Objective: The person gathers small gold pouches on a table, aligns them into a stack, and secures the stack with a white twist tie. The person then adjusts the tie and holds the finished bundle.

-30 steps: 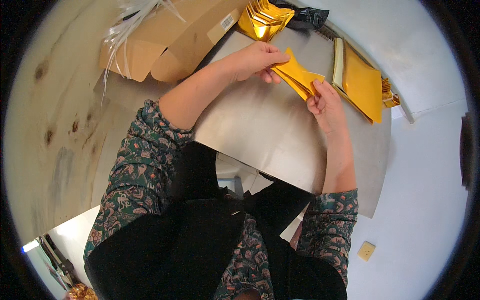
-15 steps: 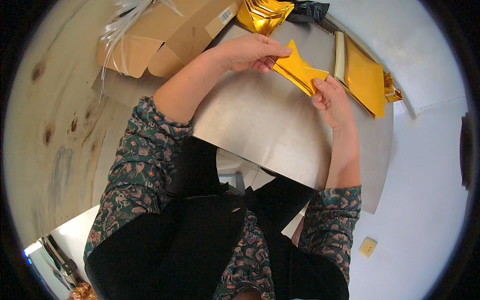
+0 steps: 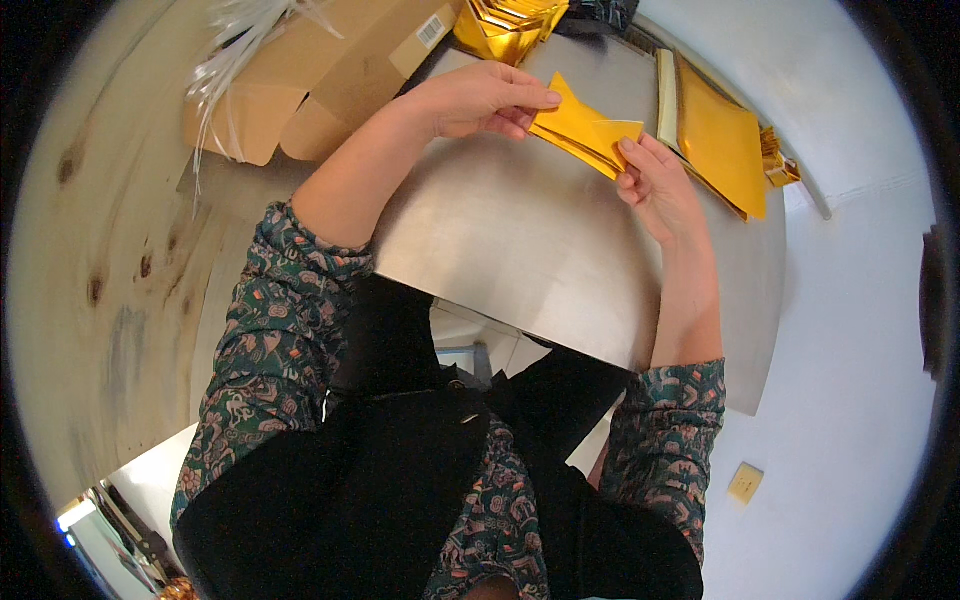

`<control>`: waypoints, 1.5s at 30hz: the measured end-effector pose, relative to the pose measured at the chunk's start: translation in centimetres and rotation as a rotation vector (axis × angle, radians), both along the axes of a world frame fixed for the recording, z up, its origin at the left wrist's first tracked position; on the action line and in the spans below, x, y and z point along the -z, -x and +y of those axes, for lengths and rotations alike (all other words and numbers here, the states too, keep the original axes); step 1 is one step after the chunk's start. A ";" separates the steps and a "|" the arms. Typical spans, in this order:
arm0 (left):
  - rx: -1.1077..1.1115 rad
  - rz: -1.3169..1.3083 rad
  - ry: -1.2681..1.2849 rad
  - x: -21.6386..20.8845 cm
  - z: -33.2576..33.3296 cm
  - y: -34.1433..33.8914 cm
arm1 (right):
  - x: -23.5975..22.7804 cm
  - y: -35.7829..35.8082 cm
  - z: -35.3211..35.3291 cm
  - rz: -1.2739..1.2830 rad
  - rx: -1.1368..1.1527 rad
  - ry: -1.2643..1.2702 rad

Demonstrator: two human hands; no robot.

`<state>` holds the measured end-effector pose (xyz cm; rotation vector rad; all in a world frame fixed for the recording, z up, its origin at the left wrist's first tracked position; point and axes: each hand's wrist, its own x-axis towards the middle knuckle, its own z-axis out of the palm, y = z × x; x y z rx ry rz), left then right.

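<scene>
In the head view, a folded gold paper (image 3: 577, 127) is sitting right between the two hands, over a shiny gray table (image 3: 500, 230). The left hand (image 3: 485, 100) is pinching its left end, with the thumb pressing on top. The right hand (image 3: 660, 190) is pinching its right end, thumb on top too. More gold papers (image 3: 505, 32) are resting in a bunch past the hands, big gold sheets (image 3: 722, 140) are lying beyond the right hand, and a brown box (image 3: 350, 75) is sitting near the left hand.
</scene>
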<state>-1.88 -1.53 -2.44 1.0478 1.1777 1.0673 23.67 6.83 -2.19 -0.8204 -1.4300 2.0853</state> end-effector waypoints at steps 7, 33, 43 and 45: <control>-0.027 0.026 -0.009 0.7 0.3 0.4 | -0.2 0.1 -0.3 -0.067 -0.012 -0.053; -0.561 0.549 -0.189 2.3 1.5 3.9 | 1.6 8.2 1.4 -0.210 0.132 -0.518; -0.707 0.706 -0.186 3.8 1.5 3.7 | 3.5 12.6 3.7 -0.242 0.103 -0.682; -0.678 0.570 -0.068 2.8 1.3 3.3 | 3.7 13.4 3.7 -0.278 0.130 -0.706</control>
